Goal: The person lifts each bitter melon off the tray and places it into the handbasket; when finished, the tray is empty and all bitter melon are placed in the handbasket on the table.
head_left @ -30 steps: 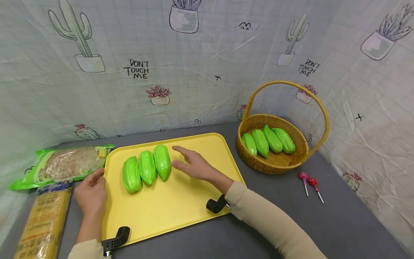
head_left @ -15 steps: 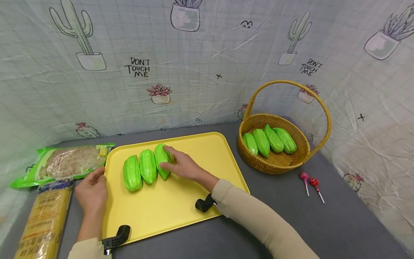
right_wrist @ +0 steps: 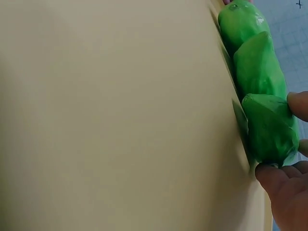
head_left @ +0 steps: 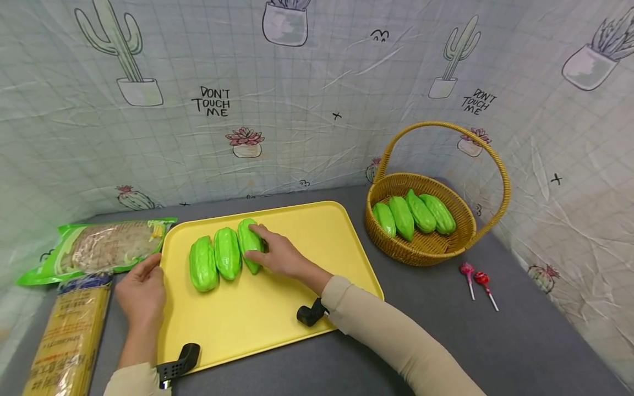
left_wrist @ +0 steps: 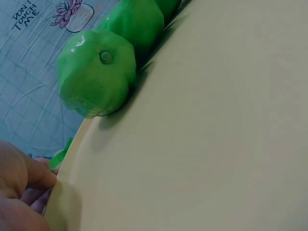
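Observation:
Three glossy, ribbed green papayas lie side by side on a yellow tray (head_left: 247, 324): a left one (head_left: 203, 265), a middle one (head_left: 228, 254) and a right one (head_left: 245, 237). My right hand (head_left: 283, 256) grips the right papaya from its right side, thumb on the near part and fingers farther back. In the right wrist view, thumb and fingers sit around that papaya (right_wrist: 270, 130), which rests against its neighbour (right_wrist: 260, 70). My left hand (head_left: 142, 294) pinches the tray's left rim; the left wrist view shows the thumb (left_wrist: 41, 175) at that rim.
A wicker basket (head_left: 396, 250) with a tall handle holds several more green papayas at the right. Two lollipops (head_left: 481, 279) lie before it. Left of the tray are a green-edged food bag (head_left: 106, 247) and a pack of yellow noodles (head_left: 66, 341). A printed cloth hangs behind.
My right hand has moved left from beside the right papaya and closed its thumb and fingers on it. The left hand stays at the tray's rim.

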The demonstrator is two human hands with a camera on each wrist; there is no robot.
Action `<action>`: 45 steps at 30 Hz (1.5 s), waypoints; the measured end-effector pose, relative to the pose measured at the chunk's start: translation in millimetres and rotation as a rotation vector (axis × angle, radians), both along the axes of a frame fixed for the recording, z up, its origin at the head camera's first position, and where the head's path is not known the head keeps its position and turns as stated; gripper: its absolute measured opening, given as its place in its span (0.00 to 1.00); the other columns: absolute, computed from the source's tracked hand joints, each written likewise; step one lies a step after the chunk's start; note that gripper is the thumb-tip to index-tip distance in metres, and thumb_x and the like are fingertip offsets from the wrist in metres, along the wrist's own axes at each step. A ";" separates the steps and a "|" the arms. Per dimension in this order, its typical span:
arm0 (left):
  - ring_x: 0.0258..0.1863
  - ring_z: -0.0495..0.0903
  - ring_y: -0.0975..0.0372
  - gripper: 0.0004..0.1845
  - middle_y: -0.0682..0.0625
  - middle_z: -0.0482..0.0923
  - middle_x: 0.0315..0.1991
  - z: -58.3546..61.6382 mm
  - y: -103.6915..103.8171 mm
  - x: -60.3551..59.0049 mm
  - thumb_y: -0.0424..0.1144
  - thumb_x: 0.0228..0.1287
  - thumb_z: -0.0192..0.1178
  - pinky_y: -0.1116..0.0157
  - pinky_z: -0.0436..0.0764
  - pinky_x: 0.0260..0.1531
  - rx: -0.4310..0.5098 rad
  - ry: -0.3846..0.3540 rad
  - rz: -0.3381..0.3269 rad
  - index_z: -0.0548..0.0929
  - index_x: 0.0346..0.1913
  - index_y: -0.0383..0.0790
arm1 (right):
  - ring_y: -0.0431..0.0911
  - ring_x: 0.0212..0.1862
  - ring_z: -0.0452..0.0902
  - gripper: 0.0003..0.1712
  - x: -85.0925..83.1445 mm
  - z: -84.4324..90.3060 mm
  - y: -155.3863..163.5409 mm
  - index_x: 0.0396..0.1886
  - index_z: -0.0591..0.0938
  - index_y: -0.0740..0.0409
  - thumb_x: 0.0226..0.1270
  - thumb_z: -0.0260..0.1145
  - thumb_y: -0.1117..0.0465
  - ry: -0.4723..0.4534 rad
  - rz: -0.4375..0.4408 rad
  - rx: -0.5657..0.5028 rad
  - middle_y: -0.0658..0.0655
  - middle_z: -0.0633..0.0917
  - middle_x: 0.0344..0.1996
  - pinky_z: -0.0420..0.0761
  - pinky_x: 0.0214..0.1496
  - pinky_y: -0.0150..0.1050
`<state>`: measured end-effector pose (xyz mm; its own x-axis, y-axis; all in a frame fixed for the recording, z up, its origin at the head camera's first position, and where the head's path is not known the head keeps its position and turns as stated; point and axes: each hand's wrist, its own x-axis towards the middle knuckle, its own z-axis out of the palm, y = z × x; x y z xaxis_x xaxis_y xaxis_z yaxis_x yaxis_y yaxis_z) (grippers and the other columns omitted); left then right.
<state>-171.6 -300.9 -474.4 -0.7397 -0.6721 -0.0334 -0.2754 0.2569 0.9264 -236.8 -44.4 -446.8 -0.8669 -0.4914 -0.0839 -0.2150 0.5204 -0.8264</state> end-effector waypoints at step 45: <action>0.42 0.76 0.83 0.19 0.72 0.82 0.42 -3.0 -0.3 -0.1 0.32 0.73 0.52 0.89 0.72 0.41 0.022 0.062 0.016 0.84 0.62 0.37 | 0.51 0.81 0.56 0.40 19.1 30.4 62.2 0.83 0.54 0.50 0.78 0.61 0.57 0.000 0.076 -0.196 0.59 0.50 0.83 0.71 0.77 0.47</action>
